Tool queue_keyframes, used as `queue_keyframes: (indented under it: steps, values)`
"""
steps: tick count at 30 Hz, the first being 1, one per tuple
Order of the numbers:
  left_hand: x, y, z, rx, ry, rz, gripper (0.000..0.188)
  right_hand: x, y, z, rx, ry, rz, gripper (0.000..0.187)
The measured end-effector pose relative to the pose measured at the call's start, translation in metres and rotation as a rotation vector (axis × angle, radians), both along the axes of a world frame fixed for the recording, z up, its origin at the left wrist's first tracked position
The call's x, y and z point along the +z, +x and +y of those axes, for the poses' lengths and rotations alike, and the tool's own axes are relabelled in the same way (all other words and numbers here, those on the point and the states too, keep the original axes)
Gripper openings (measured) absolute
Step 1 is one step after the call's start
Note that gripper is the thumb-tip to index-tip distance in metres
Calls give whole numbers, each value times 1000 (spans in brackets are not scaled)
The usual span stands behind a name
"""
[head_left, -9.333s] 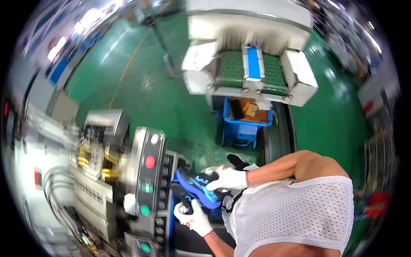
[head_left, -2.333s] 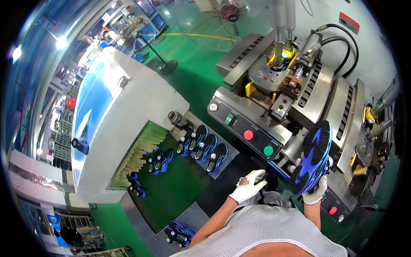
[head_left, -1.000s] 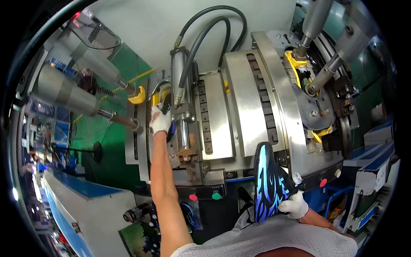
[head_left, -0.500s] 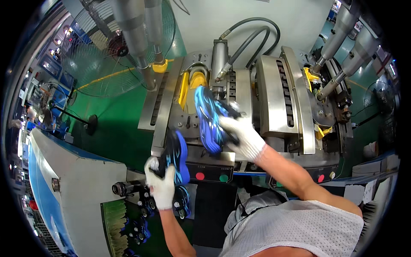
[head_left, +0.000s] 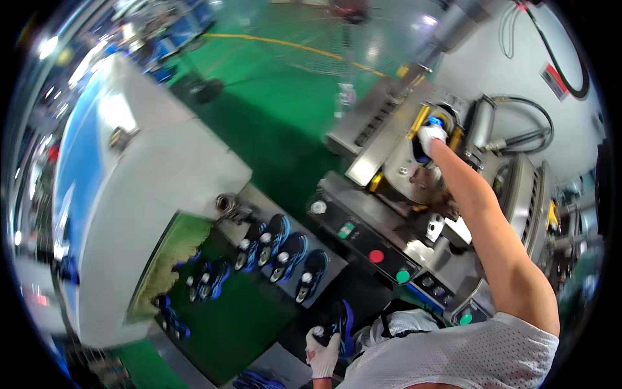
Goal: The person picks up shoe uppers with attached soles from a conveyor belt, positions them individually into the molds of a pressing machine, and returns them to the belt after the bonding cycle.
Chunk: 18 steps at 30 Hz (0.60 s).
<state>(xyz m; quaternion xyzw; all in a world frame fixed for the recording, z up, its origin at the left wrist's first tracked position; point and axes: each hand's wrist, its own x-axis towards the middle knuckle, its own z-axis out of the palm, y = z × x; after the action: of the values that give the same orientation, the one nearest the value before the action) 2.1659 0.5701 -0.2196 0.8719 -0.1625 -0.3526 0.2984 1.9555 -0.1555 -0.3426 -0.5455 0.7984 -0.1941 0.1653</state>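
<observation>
Low down, left hand (head_left: pixel 322 353) holds shoe (head_left: pixel 339 322) upright.

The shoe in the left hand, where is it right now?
In the head view the blue and black shoe sits low at centre, gripped by the gloved left hand, just right of the conveyor belt.

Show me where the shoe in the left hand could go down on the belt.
Left hand holds a blue-and-black shoe. The dark green conveyor belt is bare between the white oven tunnel and that shoe. Crowded: the row of blue shoes along the belt's far end.
</observation>
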Motion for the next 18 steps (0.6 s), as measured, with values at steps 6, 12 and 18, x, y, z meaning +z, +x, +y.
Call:
queue_keyframes:
  steps: [6, 12, 18]
  values:
    - [13, -23, 22, 267, -160, 59, 69, 82, 1, 24, 103, 138, -624, 35]
    - [4, -56, 79, 405, -106, -234, 65, 233, 42, 298, 557, -343, -554, 87]
    - [4, -21, 127, 498, -104, -113, 65, 90, -1, 518, 955, -314, 198, 100]
